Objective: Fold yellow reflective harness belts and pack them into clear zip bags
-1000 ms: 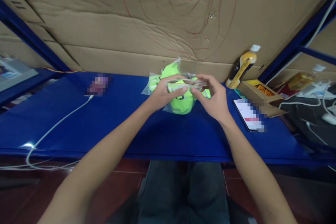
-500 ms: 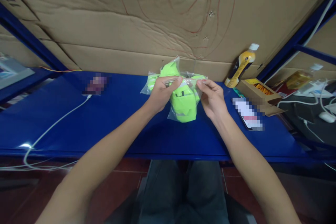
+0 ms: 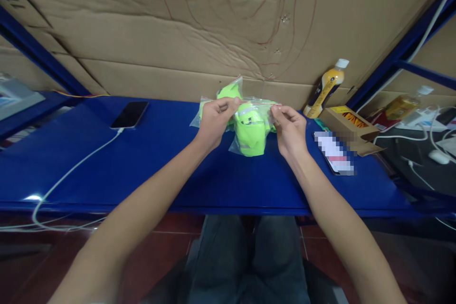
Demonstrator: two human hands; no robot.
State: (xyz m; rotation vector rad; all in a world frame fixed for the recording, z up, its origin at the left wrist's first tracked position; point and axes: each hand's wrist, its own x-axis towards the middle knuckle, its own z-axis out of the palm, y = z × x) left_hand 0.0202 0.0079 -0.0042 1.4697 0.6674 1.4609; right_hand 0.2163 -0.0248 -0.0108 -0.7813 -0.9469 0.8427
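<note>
A clear plastic bag with a neon-green folded garment inside hangs between my two hands above the blue shelf. My left hand pinches the bag's top edge at its left corner. My right hand pinches the same top edge at the right corner. Behind them, further bagged neon-green items lie against the cardboard wall.
A black phone on a white cable lies at the left. At the right lie a second phone, an open cardboard box and an orange drink bottle. Chargers and cables crowd the far right. My knees show below the shelf edge.
The bag has turned from lying flat between my fingers to hanging upright by its top edge. My hands have moved apart to its two corners.
</note>
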